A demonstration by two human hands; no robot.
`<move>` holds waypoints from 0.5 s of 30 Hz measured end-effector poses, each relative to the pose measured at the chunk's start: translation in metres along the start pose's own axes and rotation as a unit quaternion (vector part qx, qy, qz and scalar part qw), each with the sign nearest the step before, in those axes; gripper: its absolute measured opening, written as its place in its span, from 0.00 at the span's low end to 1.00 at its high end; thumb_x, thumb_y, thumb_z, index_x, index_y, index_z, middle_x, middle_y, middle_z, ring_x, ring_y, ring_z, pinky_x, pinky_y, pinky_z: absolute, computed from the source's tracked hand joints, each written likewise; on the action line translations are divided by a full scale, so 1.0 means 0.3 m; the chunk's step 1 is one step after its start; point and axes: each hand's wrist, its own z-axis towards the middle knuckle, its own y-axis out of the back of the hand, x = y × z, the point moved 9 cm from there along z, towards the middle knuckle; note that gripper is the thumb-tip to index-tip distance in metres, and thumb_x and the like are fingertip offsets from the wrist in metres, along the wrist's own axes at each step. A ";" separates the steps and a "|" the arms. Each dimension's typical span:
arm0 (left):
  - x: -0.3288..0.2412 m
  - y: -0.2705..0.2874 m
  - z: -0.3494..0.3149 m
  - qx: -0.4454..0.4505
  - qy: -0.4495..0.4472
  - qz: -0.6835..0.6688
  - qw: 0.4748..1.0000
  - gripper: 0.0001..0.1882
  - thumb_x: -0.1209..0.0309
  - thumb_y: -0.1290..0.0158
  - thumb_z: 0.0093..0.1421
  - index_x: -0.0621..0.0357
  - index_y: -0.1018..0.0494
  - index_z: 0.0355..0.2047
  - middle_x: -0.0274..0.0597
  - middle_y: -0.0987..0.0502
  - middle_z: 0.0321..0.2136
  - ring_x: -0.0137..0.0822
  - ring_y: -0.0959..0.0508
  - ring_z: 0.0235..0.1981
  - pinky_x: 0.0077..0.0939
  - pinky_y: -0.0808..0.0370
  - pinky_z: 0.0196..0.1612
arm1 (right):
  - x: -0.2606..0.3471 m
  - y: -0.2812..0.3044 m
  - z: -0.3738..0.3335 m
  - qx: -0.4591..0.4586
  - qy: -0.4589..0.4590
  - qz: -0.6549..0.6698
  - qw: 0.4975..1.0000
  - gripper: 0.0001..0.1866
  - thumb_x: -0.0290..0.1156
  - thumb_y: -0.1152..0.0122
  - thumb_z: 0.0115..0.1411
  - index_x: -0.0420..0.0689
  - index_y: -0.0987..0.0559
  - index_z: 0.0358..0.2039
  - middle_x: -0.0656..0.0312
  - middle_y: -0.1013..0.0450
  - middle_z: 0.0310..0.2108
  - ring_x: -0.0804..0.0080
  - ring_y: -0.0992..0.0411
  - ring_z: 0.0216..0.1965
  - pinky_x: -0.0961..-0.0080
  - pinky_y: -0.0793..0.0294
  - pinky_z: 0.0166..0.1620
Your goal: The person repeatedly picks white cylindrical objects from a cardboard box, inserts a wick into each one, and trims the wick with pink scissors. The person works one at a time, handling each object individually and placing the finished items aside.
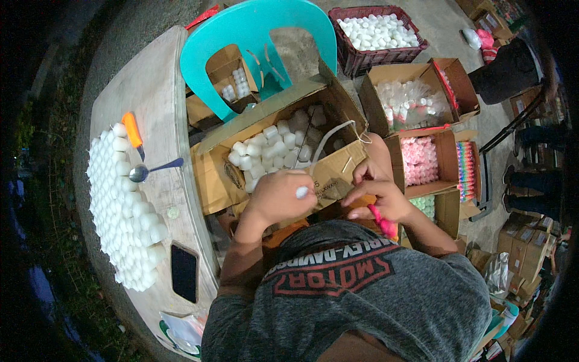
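My left hand (278, 198) is closed over the near edge of a cardboard box (215, 186). A small white piece (301, 192) shows between its fingers; most of it is hidden. To its right is my right hand (386, 199), fingers bent but apart. A bright pink, narrow object (382, 221) lies against the base of its thumb; whether it is gripped is unclear. Small white rounded plastic pieces (271, 148) lie loose inside the box beyond my hands. A pale strap (322, 143) curves over the box's right side.
On the table (154, 78) at left are many white pieces (120, 211), an orange-handled cutter (131, 128), a spoon (154, 170) and a phone (184, 273). A turquoise chair (199, 48) and a crate (347, 54) stand beyond. Boxes of packed items (393, 145) are at right.
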 end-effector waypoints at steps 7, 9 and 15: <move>-0.168 -0.021 0.041 0.121 -0.160 -0.128 0.971 0.06 0.71 0.45 0.45 0.58 0.28 0.23 0.43 0.26 0.26 0.44 0.25 0.31 0.30 0.29 0.36 | -0.034 -0.037 0.037 0.012 0.019 -0.090 0.996 0.09 0.27 0.45 0.56 0.40 0.25 0.38 0.52 0.29 0.33 0.56 0.28 0.36 0.59 0.40 0.56; -0.054 0.008 0.083 0.069 -0.162 -0.127 0.976 0.06 0.71 0.45 0.46 0.58 0.28 0.25 0.43 0.25 0.28 0.43 0.25 0.32 0.31 0.29 0.38 | -0.074 -0.019 0.019 -0.019 -0.040 -0.047 0.998 0.08 0.25 0.46 0.56 0.40 0.25 0.38 0.53 0.29 0.31 0.56 0.28 0.35 0.64 0.35 0.49; 0.550 0.002 0.209 -0.021 0.125 0.187 0.974 0.11 0.68 0.47 0.49 0.60 0.25 0.31 0.49 0.25 0.36 0.48 0.26 0.41 0.34 0.30 0.45 | -0.042 0.081 0.038 -0.127 -0.069 -0.093 0.985 0.08 0.22 0.46 0.55 0.41 0.26 0.37 0.54 0.31 0.28 0.58 0.29 0.31 0.71 0.31 0.36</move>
